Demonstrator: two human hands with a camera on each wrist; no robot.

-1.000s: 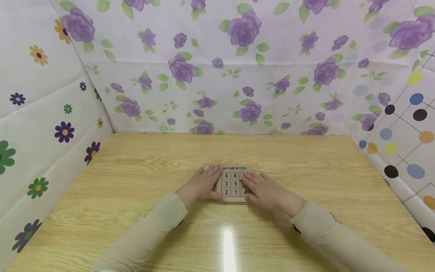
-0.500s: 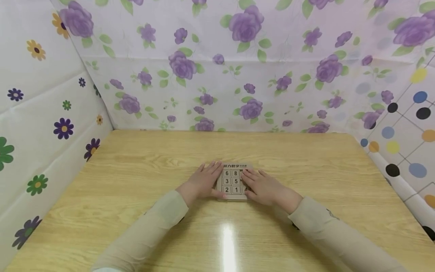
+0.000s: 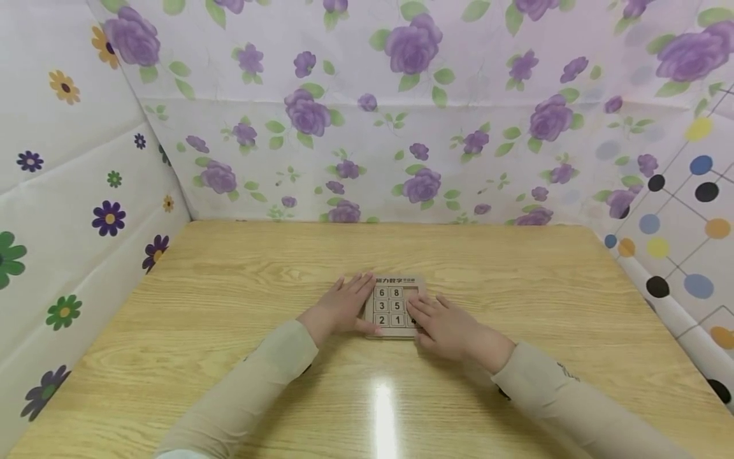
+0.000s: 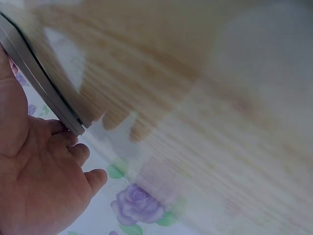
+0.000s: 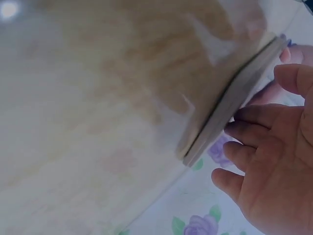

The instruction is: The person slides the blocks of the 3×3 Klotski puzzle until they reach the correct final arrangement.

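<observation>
A square number sliding puzzle point(image 3: 397, 306) lies flat on the wooden table, its tiles in rows with printed characters along the top. The left hand point(image 3: 341, 306) holds its left side, fingertips at the upper left edge and thumb at the lower left corner. Over the right column, the right hand point(image 3: 450, 325) touches the tiles with extended fingertips, covering the middle right cell and part of the 4. The top right cell shows bare brown. Both wrist views show the puzzle edge-on, with the left palm point(image 4: 44, 171) and right palm point(image 5: 274, 156) beside it.
The wooden table point(image 3: 275, 255) stretches around the puzzle, with a bright light reflection in front. Behind it hangs a purple-flowered cloth point(image 3: 367, 153). A daisy-print cloth point(image 3: 69, 255) flanks the left side, and a dotted cloth point(image 3: 688, 255) the right.
The right fingertips have slid from the top right cell toward the body, and the tile there has moved down, baring that cell. The left hand stays in place.
</observation>
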